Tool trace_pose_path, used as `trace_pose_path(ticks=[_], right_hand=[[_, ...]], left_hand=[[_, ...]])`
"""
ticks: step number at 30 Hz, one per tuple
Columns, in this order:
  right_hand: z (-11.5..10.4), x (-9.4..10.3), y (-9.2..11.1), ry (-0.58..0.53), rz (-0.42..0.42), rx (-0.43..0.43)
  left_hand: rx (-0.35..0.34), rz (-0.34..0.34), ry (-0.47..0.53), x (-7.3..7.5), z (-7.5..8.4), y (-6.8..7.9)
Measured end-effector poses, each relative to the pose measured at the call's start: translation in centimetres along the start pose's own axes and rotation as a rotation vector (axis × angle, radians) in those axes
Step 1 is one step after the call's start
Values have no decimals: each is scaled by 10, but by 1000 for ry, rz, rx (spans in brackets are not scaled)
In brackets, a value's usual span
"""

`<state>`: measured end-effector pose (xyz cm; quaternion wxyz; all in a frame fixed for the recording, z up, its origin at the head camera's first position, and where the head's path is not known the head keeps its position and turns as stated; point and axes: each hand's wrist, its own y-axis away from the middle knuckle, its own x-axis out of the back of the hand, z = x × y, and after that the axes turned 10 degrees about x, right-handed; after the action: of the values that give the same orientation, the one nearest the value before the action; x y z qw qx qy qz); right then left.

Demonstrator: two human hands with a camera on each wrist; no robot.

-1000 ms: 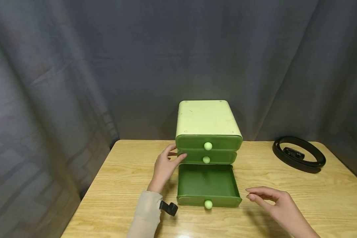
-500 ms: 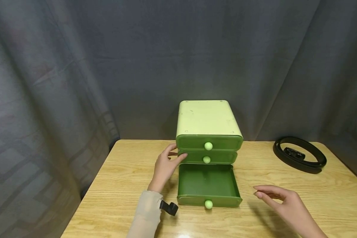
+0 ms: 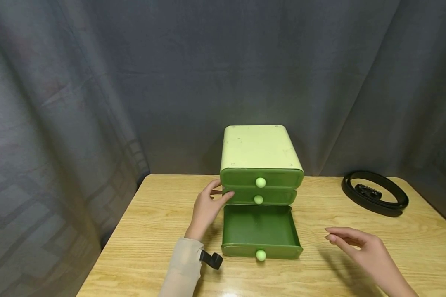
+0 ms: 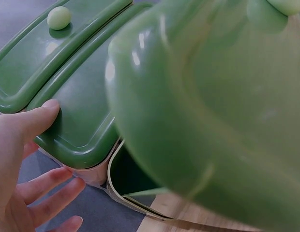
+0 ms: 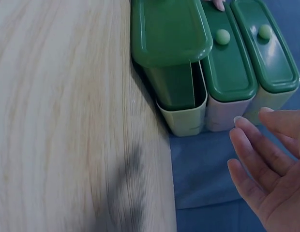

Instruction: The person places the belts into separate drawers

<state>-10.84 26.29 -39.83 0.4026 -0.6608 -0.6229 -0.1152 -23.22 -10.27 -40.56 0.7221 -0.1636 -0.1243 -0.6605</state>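
"What's on your head feed?"

"I've got the green cabinet (image 3: pixel 260 146) standing on the wooden counter (image 3: pixel 163 198), a dark curtain (image 3: pixel 223 74) behind. Its bottom drawer (image 3: pixel 239 250) is pulled out; the middle drawer (image 3: pixel 241 198) and top drawer (image 3: pixel 238 179) sit pushed in. The person's left grip (image 3: pixel 204 208) is clamped on the cabinet's left front edge, thumb on the middle drawer's face, fingers at the side. The right grip (image 3: pixel 368 247) is to the right of the bottom drawer, thumb and fingertips slightly apart. I see a coiled black belt (image 3: pixel 373 207) farther back on the right."

"And the left wrist?"

"Close in, I see the thumb on the middle drawer's corner, other fingers spread by the side. The bottom drawer's front looms blurred across my right."

"Right wrist?"

"All three drawers again, with round pale knobs (image 5: pixel 222 37) showing on the pushed-in pair. The right grip's fingers are loosely bent, thumb apart from them; how near the cabinet, I can't tell."
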Motion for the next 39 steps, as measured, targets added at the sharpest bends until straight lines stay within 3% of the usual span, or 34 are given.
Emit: trace_pose_path(ticks=[10, 24, 39], right_hand=[[8, 3, -1, -37, 29, 29], [11, 1, -7, -49, -7, -81], [23, -2, -12, -77, 12, -41]], left_hand=[[-17, 2, 3, 1, 1, 1], [-20, 5, 6, -1, 0, 1], [-12, 9, -3, -1, -3, 1]])
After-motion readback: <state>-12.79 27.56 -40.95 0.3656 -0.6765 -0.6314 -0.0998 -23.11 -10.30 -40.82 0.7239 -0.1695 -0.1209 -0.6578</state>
